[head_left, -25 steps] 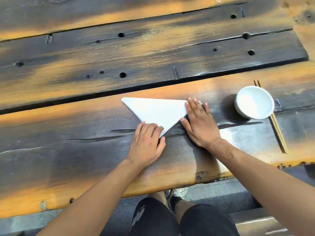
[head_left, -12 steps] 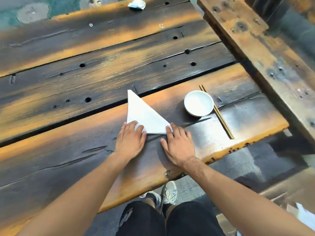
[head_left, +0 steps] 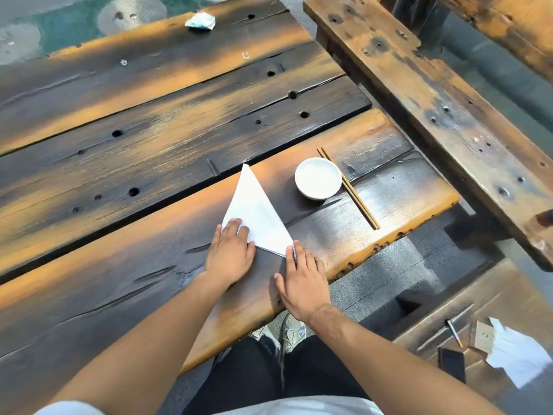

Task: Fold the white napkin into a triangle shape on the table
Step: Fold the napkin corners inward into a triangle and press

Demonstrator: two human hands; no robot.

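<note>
Left hand (head_left: 232,250) flat, pressing napkin (head_left: 256,214) near corner; right hand (head_left: 302,280) flat, fingertips pinning other corner. Napkin triangular, just left of bowl (head_left: 318,178). Best now: smooth outward, keep edges aligned.

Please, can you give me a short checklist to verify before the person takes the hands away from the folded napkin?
1. Napkin shows a triangle shape: ok.
2. Napkin lies flat on the table: ok, no lifted corner seen.
3. Left hand rests on the near-left corner: ok.
4. Right hand fingertips touch the near-right corner: ok.
5. Layers line up exactly along the edges: cannot tell, too fine to see.
6. Bowl and chopsticks stand apart from the napkin: ok.
</note>
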